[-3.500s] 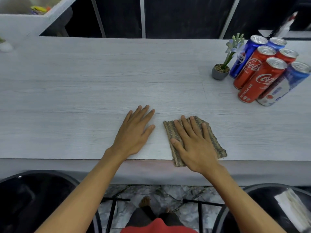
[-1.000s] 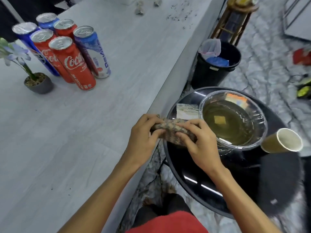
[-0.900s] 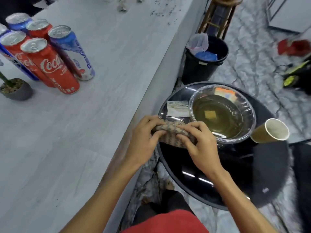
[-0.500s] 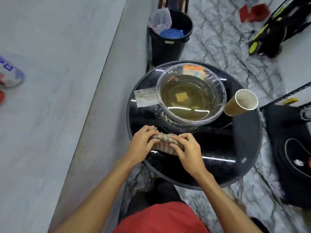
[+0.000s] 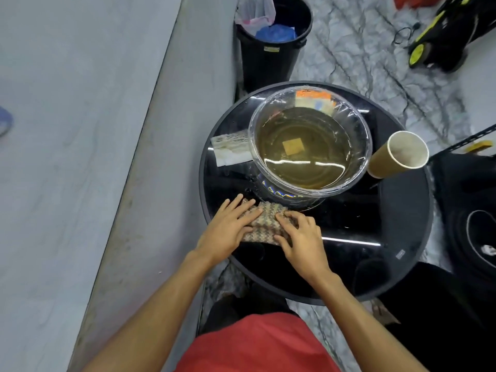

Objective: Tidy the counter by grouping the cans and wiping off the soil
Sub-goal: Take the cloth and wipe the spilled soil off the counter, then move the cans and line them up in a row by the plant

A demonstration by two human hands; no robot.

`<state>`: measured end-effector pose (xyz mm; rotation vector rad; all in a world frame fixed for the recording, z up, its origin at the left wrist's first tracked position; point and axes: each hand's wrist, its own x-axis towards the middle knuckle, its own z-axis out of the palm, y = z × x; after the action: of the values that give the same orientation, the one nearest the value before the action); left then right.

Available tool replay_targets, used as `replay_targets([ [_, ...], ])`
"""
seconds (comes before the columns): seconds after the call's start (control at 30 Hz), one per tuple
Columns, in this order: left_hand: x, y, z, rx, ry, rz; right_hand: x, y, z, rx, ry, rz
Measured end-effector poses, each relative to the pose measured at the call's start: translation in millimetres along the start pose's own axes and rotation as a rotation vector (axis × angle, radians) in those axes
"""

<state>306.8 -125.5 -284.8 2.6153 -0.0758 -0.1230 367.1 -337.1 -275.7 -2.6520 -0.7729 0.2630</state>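
A woven brown-green cloth point(image 5: 264, 224) lies folded on the near side of a round black glass table point(image 5: 375, 224). My left hand point(image 5: 228, 229) covers its left half with the fingers stretched over the top and the thumb at its near edge. My right hand point(image 5: 300, 240) grips its right half with curled fingers. The grey counter point(image 5: 80, 130) runs along the left. Only a blue sliver of one can point(image 5: 4, 124) shows at the left edge of the view.
A clear bowl point(image 5: 367, 146) of murky brownish water stands on the black table just beyond the cloth. A paper cup point(image 5: 397, 154) stands to its right and a folded paper point(image 5: 230, 151) to its left. A black bin point(image 5: 268, 57) stands on the floor behind.
I have turned from the counter to the black table. The cloth, held bunched between both hands, now rests flat on the table, and my left fingers have straightened over it.
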Motion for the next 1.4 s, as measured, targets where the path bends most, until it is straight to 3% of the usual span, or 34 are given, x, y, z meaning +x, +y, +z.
replay_targets([
  [0.23,-4.4,1.5,-4.6,0.111,-0.013,-0.013,4.3,-4.8,-7.0,-0.142,-0.044,-0.02],
  [0.67,-12.3,31.5,-39.5,0.155,0.047,-0.098,2.0,-38.3,-46.1,-0.08,-0.019,-0.097],
  [1.1,-42.5,72.4,-148.3,0.289,0.337,-0.278,36.8,-133.0,-125.9,0.068,0.098,-0.433],
  [1.4,-114.6,52.3,-212.8,0.312,0.519,-0.541,62.3,-213.5,-138.4,0.181,0.017,-0.612],
])
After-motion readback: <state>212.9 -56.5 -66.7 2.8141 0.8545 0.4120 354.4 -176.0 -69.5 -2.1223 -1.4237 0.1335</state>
